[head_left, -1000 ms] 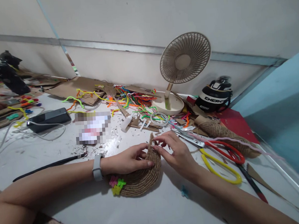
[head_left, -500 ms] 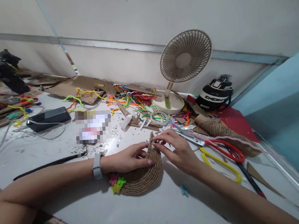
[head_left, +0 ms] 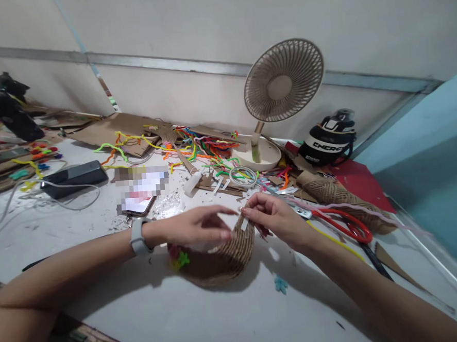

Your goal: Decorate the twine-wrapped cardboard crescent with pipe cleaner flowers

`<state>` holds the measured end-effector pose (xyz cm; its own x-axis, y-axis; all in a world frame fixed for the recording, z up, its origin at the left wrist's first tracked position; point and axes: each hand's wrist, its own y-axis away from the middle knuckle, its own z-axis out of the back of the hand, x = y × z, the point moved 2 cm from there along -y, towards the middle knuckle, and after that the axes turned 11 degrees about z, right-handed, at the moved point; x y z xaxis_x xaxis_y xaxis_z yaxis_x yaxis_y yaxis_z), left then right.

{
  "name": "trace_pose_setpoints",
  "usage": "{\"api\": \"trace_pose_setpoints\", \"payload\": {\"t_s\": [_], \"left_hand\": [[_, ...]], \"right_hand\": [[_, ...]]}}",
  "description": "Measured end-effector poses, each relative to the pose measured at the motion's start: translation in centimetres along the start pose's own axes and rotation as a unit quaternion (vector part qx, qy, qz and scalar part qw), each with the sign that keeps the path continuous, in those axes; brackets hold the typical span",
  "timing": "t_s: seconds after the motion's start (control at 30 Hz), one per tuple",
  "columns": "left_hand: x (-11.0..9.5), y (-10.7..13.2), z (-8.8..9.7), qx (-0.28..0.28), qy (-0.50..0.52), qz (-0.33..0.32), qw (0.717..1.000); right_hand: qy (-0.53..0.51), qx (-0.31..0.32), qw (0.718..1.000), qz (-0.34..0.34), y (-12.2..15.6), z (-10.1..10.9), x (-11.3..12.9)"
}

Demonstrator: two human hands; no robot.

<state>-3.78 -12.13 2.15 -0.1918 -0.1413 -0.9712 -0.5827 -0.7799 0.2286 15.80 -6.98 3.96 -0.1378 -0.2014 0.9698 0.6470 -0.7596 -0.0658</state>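
A curved, crescent-like piece wrapped in brown jute twine [head_left: 243,250] is tilted up off the white table. Small fuzzy flowers, a green one [head_left: 183,258] among them, sit at its left end. My right hand [head_left: 275,217] pinches its pointed upper tip between thumb and fingers. Just below that tip lies a short white strip [head_left: 244,224] on the twine. My left hand [head_left: 195,228] is spread over the inner curve, thumb and fingers apart; whether it touches the twine is unclear. A blue fuzzy flower [head_left: 281,284] lies on the table to the right.
Red-handled scissors [head_left: 342,223] and a roll of jute twine [head_left: 342,202] lie at right. Behind stand a fan [head_left: 256,156] and a black jug [head_left: 325,139]. Colourful pipe cleaners [head_left: 207,149], a phone [head_left: 142,194] and a black power bank [head_left: 74,178] are farther back.
My left hand has loosened from the twine-wrapped piece and opened. My right hand has closed on the tip, and the piece has tilted up and slightly right.
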Motion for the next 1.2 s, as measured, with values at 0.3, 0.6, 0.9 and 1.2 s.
{"api": "trace_pose_setpoints", "payload": {"t_s": [0.3,0.6,0.9,1.2], "left_hand": [[-2.3,1.0,7.6,-0.516,0.136,-0.306,0.788],[0.4,-1.2,-1.0,-0.203,0.318,-0.108,0.920],[2.0,-0.9,-2.7,-0.187,0.398,-0.050,0.897],[2.3,-1.1,-2.8,-0.184,0.403,-0.053,0.895]], "right_hand": [[-0.084,-0.277,0.953,0.089,-1.2,2.0,-0.7],[-0.138,-0.277,0.949,0.067,-0.4,-0.3,-1.8],[0.038,-0.173,0.982,0.062,-0.3,-0.3,-2.9],[0.304,-0.147,0.926,0.170,0.0,1.0,-0.1]]}}
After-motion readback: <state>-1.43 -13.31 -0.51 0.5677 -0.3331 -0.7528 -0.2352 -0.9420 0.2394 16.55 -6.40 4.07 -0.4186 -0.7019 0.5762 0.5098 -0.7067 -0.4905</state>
